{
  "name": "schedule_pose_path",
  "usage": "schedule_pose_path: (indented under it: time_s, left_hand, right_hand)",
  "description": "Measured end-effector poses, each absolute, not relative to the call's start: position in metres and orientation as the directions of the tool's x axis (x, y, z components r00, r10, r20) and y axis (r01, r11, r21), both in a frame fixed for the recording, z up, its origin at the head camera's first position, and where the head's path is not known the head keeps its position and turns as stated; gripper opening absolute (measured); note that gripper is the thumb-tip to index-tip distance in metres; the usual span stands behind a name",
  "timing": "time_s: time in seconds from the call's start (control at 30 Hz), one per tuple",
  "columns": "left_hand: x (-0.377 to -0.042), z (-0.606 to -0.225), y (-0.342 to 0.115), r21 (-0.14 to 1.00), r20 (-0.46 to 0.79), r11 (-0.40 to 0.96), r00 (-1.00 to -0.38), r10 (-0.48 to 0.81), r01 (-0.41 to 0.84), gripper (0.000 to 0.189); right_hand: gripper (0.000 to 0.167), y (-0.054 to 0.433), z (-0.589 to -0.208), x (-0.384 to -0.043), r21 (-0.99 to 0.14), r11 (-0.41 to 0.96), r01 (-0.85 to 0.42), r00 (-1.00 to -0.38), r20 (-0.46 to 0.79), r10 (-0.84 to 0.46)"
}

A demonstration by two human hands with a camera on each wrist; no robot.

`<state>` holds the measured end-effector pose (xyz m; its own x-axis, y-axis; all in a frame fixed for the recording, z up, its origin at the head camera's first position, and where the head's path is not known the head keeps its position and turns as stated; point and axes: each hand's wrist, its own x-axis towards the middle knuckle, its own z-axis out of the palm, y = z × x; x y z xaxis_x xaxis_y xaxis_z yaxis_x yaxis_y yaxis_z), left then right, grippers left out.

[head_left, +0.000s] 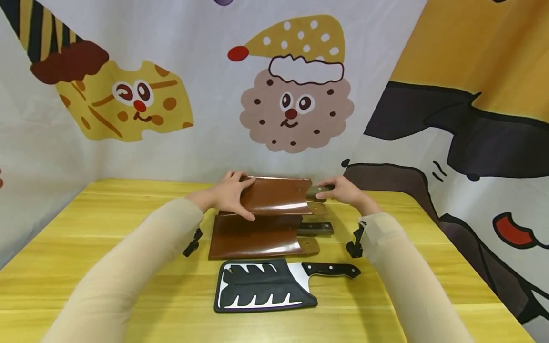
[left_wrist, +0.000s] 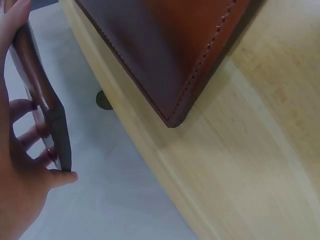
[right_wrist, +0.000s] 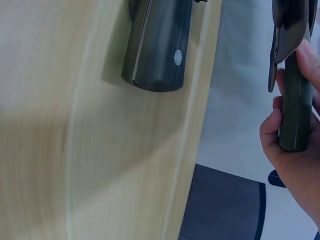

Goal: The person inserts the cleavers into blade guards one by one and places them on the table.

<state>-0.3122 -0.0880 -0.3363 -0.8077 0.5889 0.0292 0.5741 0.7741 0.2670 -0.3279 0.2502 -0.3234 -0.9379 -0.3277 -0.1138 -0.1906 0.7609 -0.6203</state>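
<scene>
My left hand [head_left: 231, 193] grips the left end of a brown leather knife sheath [head_left: 279, 196]. In the left wrist view, its fingers [left_wrist: 31, 137] wrap the held sheath's edge [left_wrist: 42, 85]. At the other end, my right hand [head_left: 343, 191] holds the dark handle [right_wrist: 296, 112] of the knife inside; the blade is hidden. Just in front lies a second brown sheath [head_left: 255, 237] with a knife handle [head_left: 315, 228] sticking out to the right. The held sheath overlaps its back edge in the head view. Nearest me is a cleaver with a black handle [head_left: 332, 269] and black blade guard [head_left: 259, 286].
Everything is over a yellow wood-grain table [head_left: 128, 267]. Its back edge runs close behind the held sheath. A white cloth with cartoon prints [head_left: 206, 143] hangs behind the table and along the right side.
</scene>
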Motion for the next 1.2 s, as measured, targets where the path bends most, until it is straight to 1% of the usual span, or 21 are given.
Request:
schedule_pose_path:
  time_s: [0.17,0.3,0.4,0.53,0.63,0.87,0.93,1.07,1.2]
  left_hand:
    - [-0.319,-0.339,-0.08,0.223,0.042,0.784,-0.81,0.585,0.579,0.114]
    - [-0.324,-0.342,-0.076,0.196,0.05,0.794,-0.814,0.579,0.576,0.114]
    - [-0.327,-0.348,-0.075,0.175,0.047,0.801,-0.818,0.573,0.572,0.114]
    - [-0.329,-0.357,-0.08,0.164,0.033,0.813,-0.827,0.562,0.559,0.116]
    - [-0.327,-0.36,-0.085,0.173,0.025,0.82,-0.834,0.551,0.546,0.116]
    - [-0.321,-0.362,-0.092,0.237,0.007,0.815,-0.84,0.543,0.529,0.111]
    - [-0.318,-0.363,-0.094,0.26,-0.01,0.811,-0.838,0.545,0.525,0.108]
    - [-0.314,-0.364,-0.098,0.276,-0.066,0.812,-0.833,0.55,0.514,0.098]
    - [-0.312,-0.362,-0.1,0.261,-0.203,0.846,-0.83,0.519,0.465,0.088]
  right_hand:
    - [0.045,0.253,-0.328,-0.328,-0.664,0.739,-0.114,-0.961,-0.116,-0.252]
    - [0.051,0.252,-0.332,-0.327,-0.694,0.72,-0.011,-0.974,-0.154,-0.164]
    - [0.058,0.25,-0.335,-0.326,-0.71,0.702,0.048,-0.972,-0.194,-0.129]
    - [0.061,0.246,-0.337,-0.323,-0.778,0.62,0.1,-0.954,-0.252,-0.162]
    - [0.067,0.243,-0.337,-0.32,-0.827,0.545,0.135,-0.936,-0.288,-0.204]
    - [0.077,0.236,-0.336,-0.311,-0.869,0.454,0.198,-0.921,-0.324,-0.218]
    - [0.079,0.236,-0.34,-0.311,-0.87,0.45,0.201,-0.917,-0.329,-0.225]
    - [0.076,0.233,-0.341,-0.306,-0.86,0.47,0.201,-0.893,-0.358,-0.272]
    - [0.072,0.228,-0.34,-0.305,-0.826,0.534,0.179,-0.882,-0.376,-0.285]
